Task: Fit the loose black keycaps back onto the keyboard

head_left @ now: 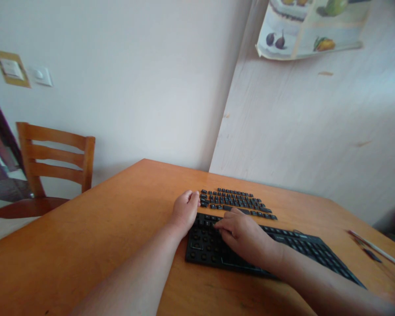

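Curling the left hand [185, 213] narrow beside loose keycaps [236, 202], and bringing the right hand's [245, 232] narrowed fingertips onto the keyboard [309, 245] at its ten o'clock, contents of both grasps remaining impossible to tell. Lying at four o'clock on the table [134, 219], possibly risking sliding under uneven finger pressure, or disordering of the rows at its eleven o'clock through a knuckle bump. Showing pale key legends, but resolving into no readable character or brand.

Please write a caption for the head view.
Left hand and right hand at a black keyboard, loose keycaps in rows behind it.
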The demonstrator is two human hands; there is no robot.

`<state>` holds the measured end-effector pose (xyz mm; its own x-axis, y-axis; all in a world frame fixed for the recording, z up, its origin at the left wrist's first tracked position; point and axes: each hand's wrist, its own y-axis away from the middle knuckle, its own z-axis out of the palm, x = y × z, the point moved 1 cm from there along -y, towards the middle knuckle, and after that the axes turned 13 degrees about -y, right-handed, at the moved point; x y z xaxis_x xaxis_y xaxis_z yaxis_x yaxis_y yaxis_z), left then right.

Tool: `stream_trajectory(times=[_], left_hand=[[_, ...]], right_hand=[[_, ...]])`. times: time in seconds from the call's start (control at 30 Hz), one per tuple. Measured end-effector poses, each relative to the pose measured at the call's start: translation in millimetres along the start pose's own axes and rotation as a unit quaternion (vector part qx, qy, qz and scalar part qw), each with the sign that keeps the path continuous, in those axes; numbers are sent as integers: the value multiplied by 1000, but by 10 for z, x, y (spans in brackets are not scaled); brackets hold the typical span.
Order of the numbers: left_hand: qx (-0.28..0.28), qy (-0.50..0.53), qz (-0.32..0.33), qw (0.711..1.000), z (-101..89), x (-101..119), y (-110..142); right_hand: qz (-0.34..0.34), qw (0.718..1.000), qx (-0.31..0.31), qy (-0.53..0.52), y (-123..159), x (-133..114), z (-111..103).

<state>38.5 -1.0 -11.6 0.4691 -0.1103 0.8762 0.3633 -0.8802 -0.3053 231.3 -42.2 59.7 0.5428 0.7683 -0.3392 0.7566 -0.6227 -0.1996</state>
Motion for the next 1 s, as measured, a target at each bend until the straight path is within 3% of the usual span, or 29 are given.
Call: stream_trajectory(times=[1.0], left_hand=[[3,11,3,1000,-5,12,14]], right_hand=[[4,1000,23,-13,12,41,-12]])
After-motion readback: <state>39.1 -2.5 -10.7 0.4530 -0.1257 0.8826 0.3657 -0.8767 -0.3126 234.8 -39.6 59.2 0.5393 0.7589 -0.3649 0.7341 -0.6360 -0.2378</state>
